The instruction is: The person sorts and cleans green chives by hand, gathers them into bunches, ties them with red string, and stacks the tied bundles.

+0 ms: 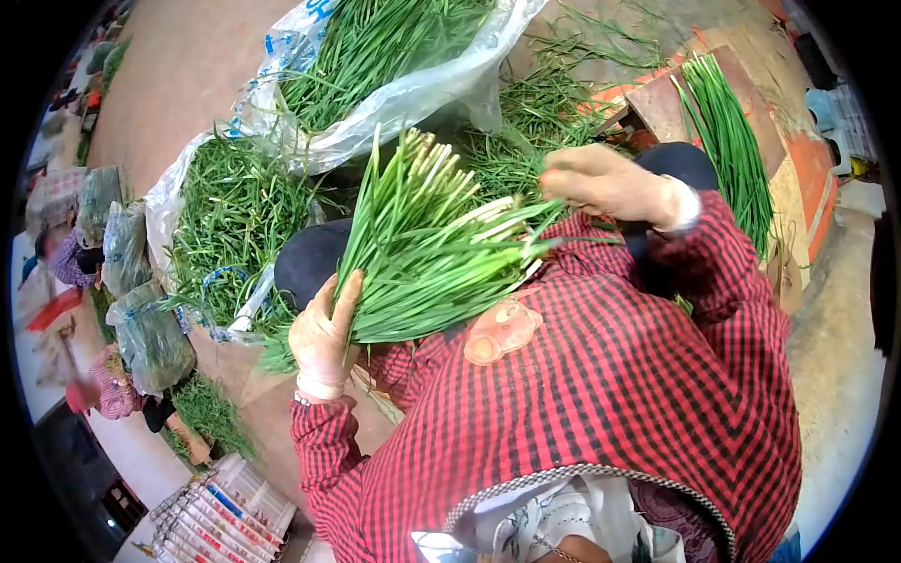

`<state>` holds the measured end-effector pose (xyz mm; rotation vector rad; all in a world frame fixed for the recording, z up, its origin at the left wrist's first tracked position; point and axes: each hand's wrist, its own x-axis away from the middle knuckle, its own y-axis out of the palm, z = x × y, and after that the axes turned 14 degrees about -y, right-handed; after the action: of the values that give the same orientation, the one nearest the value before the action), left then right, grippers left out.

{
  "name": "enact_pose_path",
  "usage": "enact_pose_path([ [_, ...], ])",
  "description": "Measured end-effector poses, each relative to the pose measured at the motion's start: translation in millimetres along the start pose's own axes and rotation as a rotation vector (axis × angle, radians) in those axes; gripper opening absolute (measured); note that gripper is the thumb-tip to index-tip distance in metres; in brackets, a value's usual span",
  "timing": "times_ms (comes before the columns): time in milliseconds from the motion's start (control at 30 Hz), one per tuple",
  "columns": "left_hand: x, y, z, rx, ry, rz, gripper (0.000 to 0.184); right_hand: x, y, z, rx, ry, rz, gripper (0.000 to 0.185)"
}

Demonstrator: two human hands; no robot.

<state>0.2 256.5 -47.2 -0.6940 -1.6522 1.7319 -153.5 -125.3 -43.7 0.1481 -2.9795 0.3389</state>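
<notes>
My left hand (324, 330) is closed around the leafy part of a big bunch of garlic chives (422, 272), which lies across my lap. The pale cut ends fan out up and to the right. Just right of those ends is my right hand (610, 186), slightly blurred, with its fingers drawn together. A few thin leaves run close to its fingertips; what it pinches, if anything, is too small to make out. Both hands wear thin pale gloves.
Ahead lies a clear plastic bag (469, 70) full of chives. Loose trimmings (239, 202) heap up at left. A neat chive bundle (727, 141) rests on a board (662, 103) at right. Stuffed bags (150, 333) and people sit far left, near stacked crates (221, 516).
</notes>
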Motion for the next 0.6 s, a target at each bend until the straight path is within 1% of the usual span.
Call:
enact_pose_path([
  [67,1,2,0,0.023,-0.020,0.010,0.077,26,-16,2,-0.370,0.108,0.182,0.029],
  [133,2,5,0,0.045,-0.081,0.031,0.077,43,-28,18,-0.310,-0.019,0.437,0.024],
  [167,1,5,-1,0.047,-0.093,0.027,0.079,46,-35,28,-0.350,0.016,0.515,0.025],
  [200,1,6,-2,0.046,-0.085,0.029,0.079,46,-46,47,-0.129,0.132,0.487,0.030],
  [267,1,8,-1,0.051,-0.114,0.060,0.082,49,-54,77,0.778,0.022,0.239,0.045],
  [300,0,8,1,0.053,-0.104,0.074,0.083,42,-38,63,0.929,0.092,0.214,0.065],
  [333,-1,7,3,0.052,-0.103,0.079,0.083,32,-26,58,0.756,0.008,0.240,0.078],
  [400,-1,5,5,0.030,-0.071,0.078,0.082,9,-2,35,0.350,-0.120,0.205,0.087],
  [467,0,4,5,0.000,-0.065,0.060,0.079,-12,22,41,0.067,-0.142,0.183,0.089],
  [500,-1,2,8,-0.010,-0.050,0.068,0.078,-21,28,33,-0.122,-0.060,0.084,0.092],
  [533,-2,0,9,-0.019,-0.036,0.078,0.078,-30,40,47,-0.075,-0.106,0.140,0.081],
  [600,-1,-4,8,-0.029,-0.042,0.074,0.077,-34,47,57,-0.212,-0.134,0.030,0.061],
])
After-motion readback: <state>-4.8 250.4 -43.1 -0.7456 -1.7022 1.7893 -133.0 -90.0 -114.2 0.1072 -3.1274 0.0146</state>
